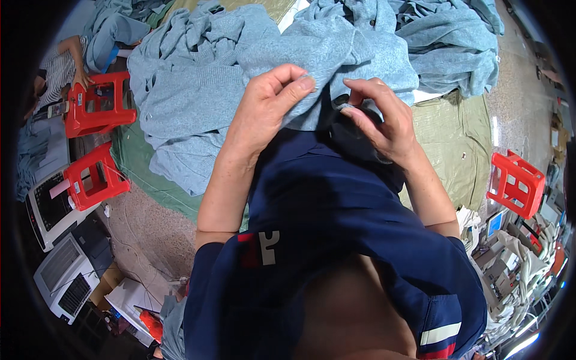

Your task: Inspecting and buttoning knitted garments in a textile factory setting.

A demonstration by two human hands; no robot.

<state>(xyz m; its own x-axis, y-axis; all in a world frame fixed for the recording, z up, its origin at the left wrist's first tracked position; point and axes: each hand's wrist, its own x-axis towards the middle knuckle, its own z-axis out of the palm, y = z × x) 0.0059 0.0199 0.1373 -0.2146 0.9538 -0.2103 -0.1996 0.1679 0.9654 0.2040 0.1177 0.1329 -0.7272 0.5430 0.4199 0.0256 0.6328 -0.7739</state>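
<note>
My left hand [270,102] is closed in a pinch on a fold of a light blue, flecked knit garment [312,51], which is bunched before my lap. My right hand [387,117] is curled to the right of it, thumb and forefinger a little apart. At the right thumb tip a small bit of the knit shows, with a dark round button [341,99] beside it. The other right fingers are partly hidden. A black item [357,135], its kind unclear, lies under the right hand on my dark blue clothing.
More light blue knits lie heaped at left [186,96] and right [450,45], over green and tan sheeting [450,135]. Red plastic stools [99,120] stand at left, one more [517,183] at right. A person in a striped top [63,57] rests a hand on a left stool.
</note>
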